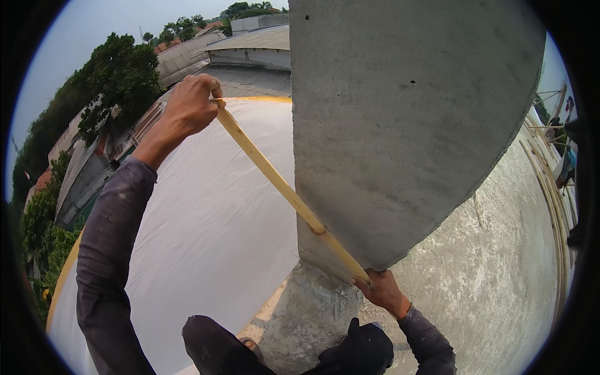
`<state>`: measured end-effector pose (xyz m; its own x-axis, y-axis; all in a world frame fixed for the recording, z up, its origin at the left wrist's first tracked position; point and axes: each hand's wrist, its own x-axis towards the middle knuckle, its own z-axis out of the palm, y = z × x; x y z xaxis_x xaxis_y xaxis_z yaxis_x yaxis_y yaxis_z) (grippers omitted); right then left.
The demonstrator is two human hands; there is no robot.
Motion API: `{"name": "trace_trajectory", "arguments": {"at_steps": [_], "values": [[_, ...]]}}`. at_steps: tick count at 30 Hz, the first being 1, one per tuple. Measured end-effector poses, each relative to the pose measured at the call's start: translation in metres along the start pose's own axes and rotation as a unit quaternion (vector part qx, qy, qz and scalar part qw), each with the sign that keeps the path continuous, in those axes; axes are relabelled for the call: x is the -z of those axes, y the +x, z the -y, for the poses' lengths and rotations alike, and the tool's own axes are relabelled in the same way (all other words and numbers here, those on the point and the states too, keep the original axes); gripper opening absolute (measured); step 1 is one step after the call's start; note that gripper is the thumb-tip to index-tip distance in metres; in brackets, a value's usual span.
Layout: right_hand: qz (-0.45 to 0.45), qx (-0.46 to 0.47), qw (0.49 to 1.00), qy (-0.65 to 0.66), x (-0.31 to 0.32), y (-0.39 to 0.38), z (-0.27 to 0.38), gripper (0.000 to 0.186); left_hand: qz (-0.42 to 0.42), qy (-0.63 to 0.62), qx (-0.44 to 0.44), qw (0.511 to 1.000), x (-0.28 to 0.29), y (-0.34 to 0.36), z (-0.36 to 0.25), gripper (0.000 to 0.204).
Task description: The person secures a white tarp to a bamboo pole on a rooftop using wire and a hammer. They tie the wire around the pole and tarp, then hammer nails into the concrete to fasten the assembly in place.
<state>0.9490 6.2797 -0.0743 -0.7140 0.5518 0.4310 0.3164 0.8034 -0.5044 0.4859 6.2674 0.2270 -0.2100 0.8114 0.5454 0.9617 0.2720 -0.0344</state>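
Observation:
A long, pale yellow bamboo strip point(269, 172) with a visible node slants down from left to right between my hands. My left hand point(190, 105), raised at the upper left, pinches its top end. The lower end is in the grip of my right hand point(383, 291), close to the bottom edge of a grey concrete wall point(412, 119). Part of the strip crosses in front of that wall. Behind the rest lies a broad white surface point(212, 219) with a yellow edge. Whether the strip touches the wall, I cannot tell.
Rough concrete floor point(469, 269) spreads to the right of my knees point(212, 344). Several bamboo poles point(550, 194) lie along the far right, near a partly visible person point(567, 159). Beyond the white surface's edge, roofs point(250, 47) and trees point(115, 75) appear lower down.

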Motion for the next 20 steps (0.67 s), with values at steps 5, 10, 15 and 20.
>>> {"name": "trace_trajectory", "arguments": {"at_steps": [5, 10, 15, 20], "values": [[0.021, -0.045, 0.997, -0.052, -0.011, -0.003, 0.010, 0.035, -0.007, -0.027, -0.009, 1.000, -0.003, -0.012, -0.004, 0.013], [0.018, -0.019, 1.000, -0.003, -0.017, -0.003, 0.008, 0.032, 0.192, -0.230, 0.068, 0.952, 0.008, -0.015, 0.021, 0.040], [0.014, -0.001, 0.999, -0.047, -0.030, -0.003, 0.010, 0.033, 0.154, -0.408, 0.195, 0.879, -0.020, -0.024, 0.062, 0.066], [0.065, -0.073, 0.995, -0.036, -0.034, -0.014, 0.015, 0.034, 0.243, -0.378, 0.126, 0.885, -0.040, -0.012, 0.071, 0.068]]}}
